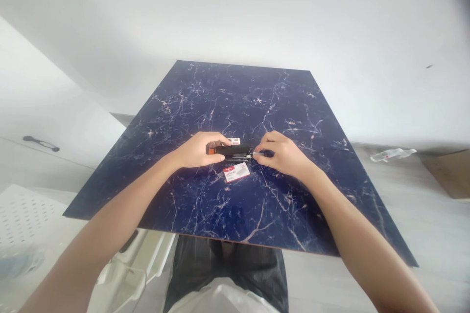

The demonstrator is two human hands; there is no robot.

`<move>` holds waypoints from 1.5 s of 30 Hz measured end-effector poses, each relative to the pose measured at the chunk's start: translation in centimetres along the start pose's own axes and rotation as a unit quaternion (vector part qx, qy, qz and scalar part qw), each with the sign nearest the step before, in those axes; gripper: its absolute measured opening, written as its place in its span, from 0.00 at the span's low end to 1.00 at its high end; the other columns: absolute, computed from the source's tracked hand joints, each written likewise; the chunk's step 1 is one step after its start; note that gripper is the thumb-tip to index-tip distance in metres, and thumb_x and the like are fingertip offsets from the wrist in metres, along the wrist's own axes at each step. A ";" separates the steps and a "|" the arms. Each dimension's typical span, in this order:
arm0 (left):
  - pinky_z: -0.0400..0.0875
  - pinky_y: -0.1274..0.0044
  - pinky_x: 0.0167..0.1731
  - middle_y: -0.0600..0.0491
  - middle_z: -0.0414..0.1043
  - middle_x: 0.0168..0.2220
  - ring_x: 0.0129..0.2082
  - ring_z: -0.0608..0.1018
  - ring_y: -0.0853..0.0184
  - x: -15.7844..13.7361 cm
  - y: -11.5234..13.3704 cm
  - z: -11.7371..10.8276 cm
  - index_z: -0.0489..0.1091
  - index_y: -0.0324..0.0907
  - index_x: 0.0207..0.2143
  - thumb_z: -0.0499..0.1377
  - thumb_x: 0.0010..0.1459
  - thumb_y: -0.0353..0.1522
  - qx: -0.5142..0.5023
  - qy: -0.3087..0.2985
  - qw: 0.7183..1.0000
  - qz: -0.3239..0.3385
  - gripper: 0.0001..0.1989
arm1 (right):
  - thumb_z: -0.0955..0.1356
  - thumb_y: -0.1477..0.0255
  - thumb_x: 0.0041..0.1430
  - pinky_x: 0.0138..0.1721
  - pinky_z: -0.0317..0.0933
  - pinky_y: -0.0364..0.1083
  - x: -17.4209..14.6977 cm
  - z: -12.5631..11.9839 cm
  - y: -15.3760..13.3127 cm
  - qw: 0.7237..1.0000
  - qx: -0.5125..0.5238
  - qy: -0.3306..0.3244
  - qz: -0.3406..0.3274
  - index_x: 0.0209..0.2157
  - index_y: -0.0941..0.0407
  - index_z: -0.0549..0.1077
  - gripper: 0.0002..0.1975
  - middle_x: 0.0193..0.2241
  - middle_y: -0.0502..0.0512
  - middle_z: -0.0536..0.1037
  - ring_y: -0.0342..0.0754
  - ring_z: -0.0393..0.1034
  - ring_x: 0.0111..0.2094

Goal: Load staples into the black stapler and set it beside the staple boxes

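My left hand [205,149] is closed round one end of a black stapler [238,150], which has an orange patch near my palm. The stapler lies level over the middle of the table, its thin metal part showing along the near side. At its other end my right hand [279,152] pinches a small piece with a silvery part [258,153] and a dark end; I cannot tell whether it is joined to the stapler. Just on the near side lies a small red and white staple box [236,172]. Behind the stapler a second small white box [234,141] is partly hidden.
The table [235,102] has a dark blue marbled top and stands near a white wall. On the floor to the right are a clear plastic bottle [392,155] and a cardboard box [450,173]. A white perforated surface [29,215] is at the left.
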State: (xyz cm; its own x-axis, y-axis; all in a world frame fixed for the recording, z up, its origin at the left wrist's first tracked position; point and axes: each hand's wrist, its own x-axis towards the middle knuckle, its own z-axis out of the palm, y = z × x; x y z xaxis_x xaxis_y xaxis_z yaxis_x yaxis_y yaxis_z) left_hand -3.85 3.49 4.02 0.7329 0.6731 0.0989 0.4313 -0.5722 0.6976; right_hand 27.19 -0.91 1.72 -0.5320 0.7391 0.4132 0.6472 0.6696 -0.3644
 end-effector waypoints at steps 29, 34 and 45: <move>0.72 0.68 0.49 0.51 0.80 0.47 0.47 0.81 0.57 0.2 -0.5 0.3 0.77 0.47 0.49 0.68 0.57 0.35 0.127 0.016 0.991 0.037 0.17 | 0.61 0.74 0.63 0.27 0.46 0.47 -0.4 1.6 -10.0 0.970 -0.127 -0.118 0.168 0.43 0.57 0.68 0.08 0.34 0.56 0.79 0.50 0.70 0.26; 0.73 0.71 0.42 0.52 0.79 0.44 0.42 0.82 0.60 0.3 0.1 0.9 0.76 0.46 0.47 0.68 0.57 0.33 0.149 0.027 0.988 0.038 0.15 | 0.64 0.71 0.62 0.28 0.51 0.47 -0.5 2.2 -9.2 0.981 -0.096 -0.105 0.129 0.39 0.55 0.68 0.04 0.37 0.54 0.76 0.47 0.68 0.27; 0.82 0.66 0.43 0.42 0.63 0.67 0.49 0.81 0.57 -0.1 2.3 5.1 0.64 0.45 0.65 0.60 0.67 0.37 0.090 0.151 0.984 0.013 0.25 | 0.68 0.71 0.66 0.41 0.64 0.48 -0.4 0.0 -7.4 0.984 -0.037 -0.168 0.037 0.39 0.55 0.73 0.03 0.43 0.56 0.76 0.51 0.74 0.41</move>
State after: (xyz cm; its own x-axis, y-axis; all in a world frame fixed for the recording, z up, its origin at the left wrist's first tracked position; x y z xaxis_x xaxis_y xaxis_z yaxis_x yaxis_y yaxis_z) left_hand -0.26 -0.25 2.00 0.5664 0.7507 0.3401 0.5205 -0.6458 0.5586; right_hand 22.65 -6.19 4.24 -0.6245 0.7765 0.0837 0.7222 0.6149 -0.3166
